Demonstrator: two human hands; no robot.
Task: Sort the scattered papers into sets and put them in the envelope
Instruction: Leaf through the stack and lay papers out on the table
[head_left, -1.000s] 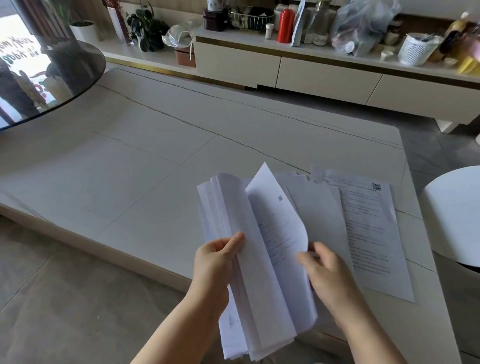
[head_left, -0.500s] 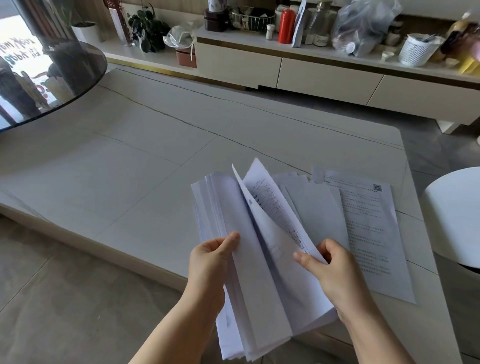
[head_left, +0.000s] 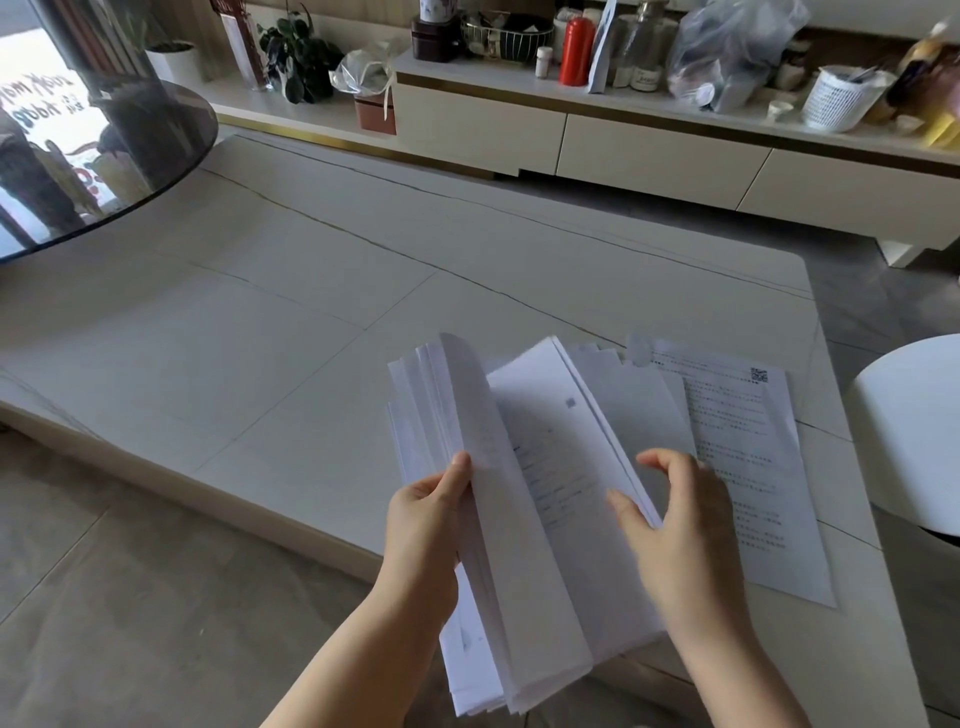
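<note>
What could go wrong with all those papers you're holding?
The stack of papers sticks out past the table edge, held only by the left hand on one side, so loose sheets might slide to the floor. The right hand is leafing through pages, so one could bend or crease. Picked pages could also get mixed with the printed sheet lying flat beside it.

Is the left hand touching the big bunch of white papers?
Touching. The head view shows the left hand gripping the thick stack of white printed papers, thumb pressed flat on the front sheet.
</note>
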